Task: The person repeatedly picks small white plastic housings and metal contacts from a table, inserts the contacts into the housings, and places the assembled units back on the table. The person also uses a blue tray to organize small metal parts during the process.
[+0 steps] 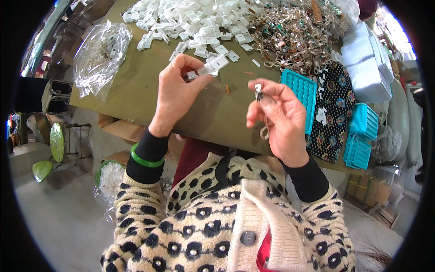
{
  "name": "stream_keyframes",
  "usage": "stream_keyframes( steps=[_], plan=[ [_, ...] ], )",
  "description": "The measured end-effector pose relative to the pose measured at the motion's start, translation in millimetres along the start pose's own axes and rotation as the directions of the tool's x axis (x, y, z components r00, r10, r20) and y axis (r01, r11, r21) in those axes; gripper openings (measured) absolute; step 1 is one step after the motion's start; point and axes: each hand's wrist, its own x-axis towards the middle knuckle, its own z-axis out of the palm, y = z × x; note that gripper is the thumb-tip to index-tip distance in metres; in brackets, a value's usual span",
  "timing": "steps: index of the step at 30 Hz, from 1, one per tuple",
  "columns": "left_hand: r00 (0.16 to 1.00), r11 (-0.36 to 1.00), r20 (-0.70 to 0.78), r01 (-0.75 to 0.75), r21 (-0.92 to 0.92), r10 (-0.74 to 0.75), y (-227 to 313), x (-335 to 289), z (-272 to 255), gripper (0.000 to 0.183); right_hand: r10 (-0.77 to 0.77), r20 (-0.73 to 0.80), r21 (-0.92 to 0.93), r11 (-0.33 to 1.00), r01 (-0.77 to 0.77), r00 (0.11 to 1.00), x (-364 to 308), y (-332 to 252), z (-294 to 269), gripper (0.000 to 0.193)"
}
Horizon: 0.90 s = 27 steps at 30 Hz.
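My left hand [179, 97] is closed round several small translucent white plastic pieces [214, 65], which stick out past the thumb and fingertips to the right. Between thumb and fingers, my right hand [287, 120] pinches a small dark and white piece [258, 92]; its exact kind is too small to make out. A thin looped cord [264, 131] hangs below those fingers. The hands are apart, both above the greenish table [213, 109]. Beyond the left hand spreads a heap of similar white plastic pieces [195, 22].
A tangled heap of corded trinkets [294, 31] covers the far right. Beside my right hand lies a turquoise tray [299, 93] on a dark patterned cloth [335, 86]. White stacked trays [367, 63] and turquoise baskets [362, 122] stand farther right. A clear plastic bag [102, 56] lies left.
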Motion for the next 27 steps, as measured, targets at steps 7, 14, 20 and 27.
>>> stream_keyframes(
  steps=[7, 14, 20, 27],
  plan=[
    [0.964, 0.913, 0.265, 0.138, -0.385, -0.034, 40, -38, 30, 0.025, 0.003, 0.043, 0.091, 0.996, -0.007, 0.999, 14, -14, 0, 0.016],
    [0.752, 0.517, 0.603, 0.639, -0.569, -0.266, 39, -43, 26, 0.025, -0.015, 0.04, 0.018, 1.0, 0.014, 0.999, 8, -17, -9, 0.014],
    [0.829, 0.305, 0.511, 0.56, -0.77, -0.229, 35, -46, 41, 0.03, -0.102, -0.034, -0.134, 0.986, 0.097, 0.994, 0, -16, -15, 0.012],
    [0.869, 0.296, 0.47, 0.494, -0.817, -0.153, 38, -46, 52, 0.034, -0.128, -0.053, -0.146, 0.982, 0.119, 0.99, -11, -17, -20, 0.008]
  ],
)
